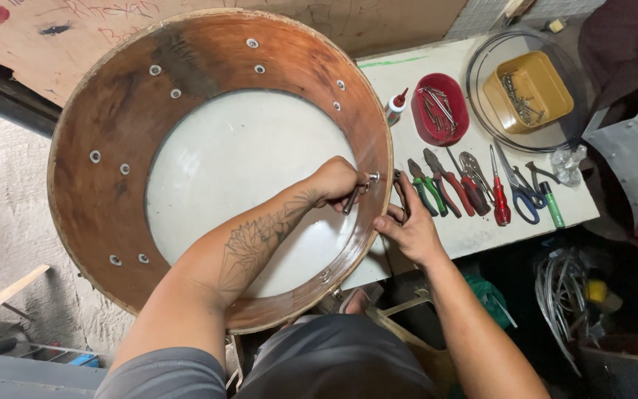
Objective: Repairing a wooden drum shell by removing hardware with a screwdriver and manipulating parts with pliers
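— Wood, brown and worn, makes up the big round drum shell (112, 148), doesn't it? Where does it lie?

— It lies open side up, its right edge over the white surface (474, 229), with the pale drumhead (238, 170) showing at the bottom. Small metal studs dot the inner wall in pairs.

— What is the left hand (336, 181) doing?

— It reaches inside the shell, at the right wall. Its fingers are pressed together around a short dark metal tool (351, 199), which points at a bolt (373, 177) in the wall.

— And the right hand (407, 225)?

— It is outside the shell, just across the rim from the left one. The fingers pinch a slim dark metal piece (400, 193) against the outer wall; what kind of piece cannot be told.

— What lies near it?

— A row of hand tools on the surface: green-handled pliers (426, 191), red-handled pliers (448, 185), a red screwdriver (499, 203), blue-handled scissors (518, 192). Behind them stands a red tub (441, 109) of metal rods, with a small glue bottle (395, 107) just beside it.

— Anything further back?

— A yellow tub (529, 90) of small metal parts, sitting inside a clear round hoop (481, 118).
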